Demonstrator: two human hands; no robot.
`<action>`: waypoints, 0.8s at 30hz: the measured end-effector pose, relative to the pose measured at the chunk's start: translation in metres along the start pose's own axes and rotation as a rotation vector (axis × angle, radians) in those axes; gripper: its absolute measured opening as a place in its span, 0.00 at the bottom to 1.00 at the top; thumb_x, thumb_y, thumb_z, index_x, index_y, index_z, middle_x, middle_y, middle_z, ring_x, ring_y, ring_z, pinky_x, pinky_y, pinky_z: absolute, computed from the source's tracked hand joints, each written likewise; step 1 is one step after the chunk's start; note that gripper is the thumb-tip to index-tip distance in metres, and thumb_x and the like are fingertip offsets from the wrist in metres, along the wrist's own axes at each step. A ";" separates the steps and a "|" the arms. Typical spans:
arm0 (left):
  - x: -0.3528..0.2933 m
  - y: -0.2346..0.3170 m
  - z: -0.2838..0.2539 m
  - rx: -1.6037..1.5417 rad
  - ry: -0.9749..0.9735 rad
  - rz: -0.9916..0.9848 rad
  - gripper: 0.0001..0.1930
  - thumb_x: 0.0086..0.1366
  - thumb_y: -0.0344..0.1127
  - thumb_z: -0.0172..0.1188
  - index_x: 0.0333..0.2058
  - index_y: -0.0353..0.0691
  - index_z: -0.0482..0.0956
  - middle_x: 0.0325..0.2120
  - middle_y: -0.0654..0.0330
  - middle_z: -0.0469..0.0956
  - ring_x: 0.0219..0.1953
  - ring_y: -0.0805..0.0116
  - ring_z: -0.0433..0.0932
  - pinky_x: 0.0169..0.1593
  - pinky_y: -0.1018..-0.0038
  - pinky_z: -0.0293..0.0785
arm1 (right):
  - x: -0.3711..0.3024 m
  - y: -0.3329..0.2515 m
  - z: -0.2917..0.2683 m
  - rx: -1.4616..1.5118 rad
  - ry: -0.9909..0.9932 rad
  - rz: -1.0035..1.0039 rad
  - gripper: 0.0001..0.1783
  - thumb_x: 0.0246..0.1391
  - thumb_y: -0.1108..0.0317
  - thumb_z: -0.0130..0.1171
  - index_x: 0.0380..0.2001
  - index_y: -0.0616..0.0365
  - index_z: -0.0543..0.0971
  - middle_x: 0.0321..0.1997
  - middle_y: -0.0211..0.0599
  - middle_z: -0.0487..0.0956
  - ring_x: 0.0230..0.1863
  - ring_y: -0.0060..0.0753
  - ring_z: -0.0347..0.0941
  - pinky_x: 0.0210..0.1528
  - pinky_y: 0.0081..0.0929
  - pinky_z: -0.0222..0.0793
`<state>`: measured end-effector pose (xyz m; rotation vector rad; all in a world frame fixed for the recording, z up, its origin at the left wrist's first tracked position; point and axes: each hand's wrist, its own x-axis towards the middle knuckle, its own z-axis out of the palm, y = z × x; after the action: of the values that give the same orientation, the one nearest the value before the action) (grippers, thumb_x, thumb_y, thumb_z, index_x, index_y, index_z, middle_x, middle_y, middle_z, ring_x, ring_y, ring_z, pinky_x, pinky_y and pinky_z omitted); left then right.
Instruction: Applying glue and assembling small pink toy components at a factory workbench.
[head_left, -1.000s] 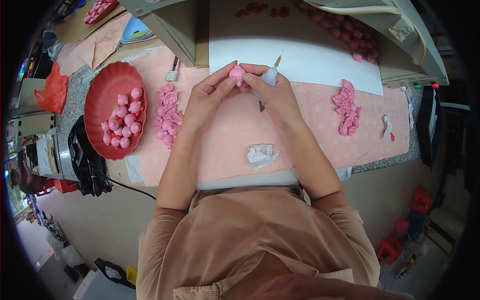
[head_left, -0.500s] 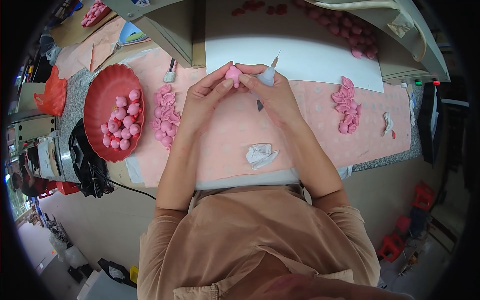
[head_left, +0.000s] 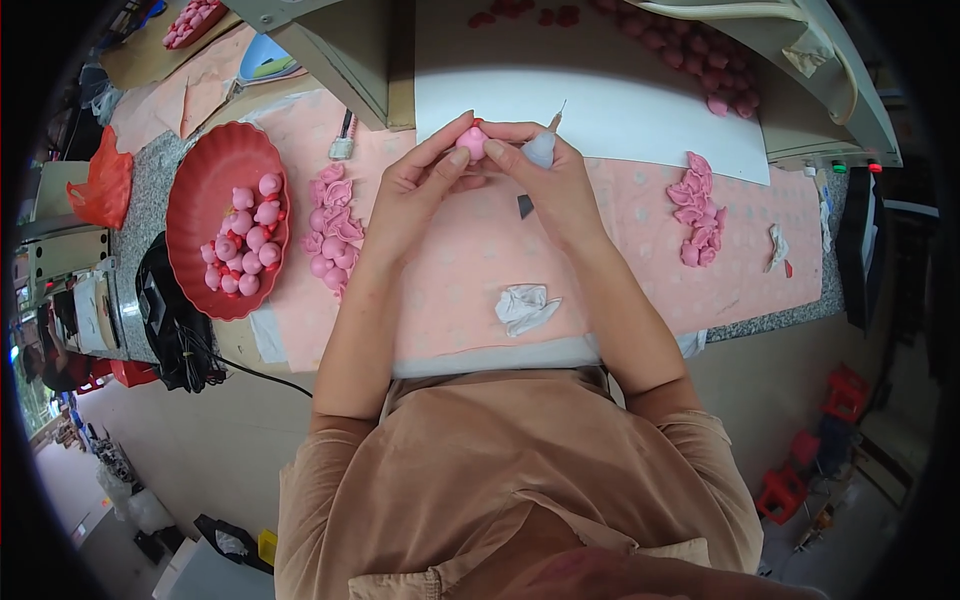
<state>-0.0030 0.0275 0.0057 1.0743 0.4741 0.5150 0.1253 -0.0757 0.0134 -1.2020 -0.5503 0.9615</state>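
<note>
Between the fingertips of both hands is a small round pink figure (head_left: 470,146), with a bit of red showing at its top. My left hand (head_left: 420,190) pinches it from the left with thumb and fingers. My right hand (head_left: 555,190) steadies its other side with thumb and forefinger. That same right hand also keeps a translucent squeeze bottle (head_left: 541,149) with a thin needle tip tucked in its grip, the needle pointing up and away from the figure. Part of the bottle's body is hidden by the hand.
At left, a red scalloped bowl (head_left: 200,165) holds several pink figures with red parts. Pink petal-like pieces and balls (head_left: 335,225) lie beside my left forearm, more petal-like pieces (head_left: 693,210) to the right. A crumpled white tissue (head_left: 526,309) lies between my arms. A cabinet (head_left: 345,50) overhangs white paper (head_left: 590,120).
The pink figure has been turned in my fingers, so red now shows at its top. Both hands have shifted slightly away from me. The bottle stays in my right hand.
</note>
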 end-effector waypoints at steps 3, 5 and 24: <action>0.002 0.001 -0.007 -0.082 0.018 -0.062 0.17 0.67 0.31 0.54 0.54 0.39 0.74 0.43 0.58 0.78 0.43 0.70 0.77 0.50 0.70 0.79 | 0.000 0.002 0.000 -0.029 0.006 0.006 0.15 0.57 0.69 0.60 0.45 0.64 0.77 0.40 0.37 0.80 0.42 0.26 0.77 0.48 0.22 0.71; 0.002 0.000 -0.008 -0.116 0.025 -0.088 0.16 0.67 0.30 0.54 0.53 0.38 0.75 0.42 0.57 0.78 0.43 0.69 0.78 0.50 0.69 0.79 | 0.000 0.005 0.000 -0.050 0.017 0.016 0.14 0.57 0.69 0.60 0.45 0.64 0.77 0.40 0.37 0.80 0.42 0.26 0.77 0.48 0.22 0.71; 0.003 -0.002 -0.010 -0.156 0.011 -0.125 0.13 0.64 0.27 0.57 0.47 0.32 0.77 0.43 0.54 0.78 0.43 0.65 0.79 0.51 0.67 0.78 | 0.002 0.004 -0.008 0.127 -0.066 0.151 0.07 0.54 0.70 0.62 0.36 0.60 0.80 0.37 0.33 0.80 0.41 0.23 0.74 0.47 0.23 0.69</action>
<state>-0.0066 0.0356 -0.0007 0.8866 0.4993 0.4406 0.1311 -0.0777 0.0068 -1.1128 -0.4481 1.1513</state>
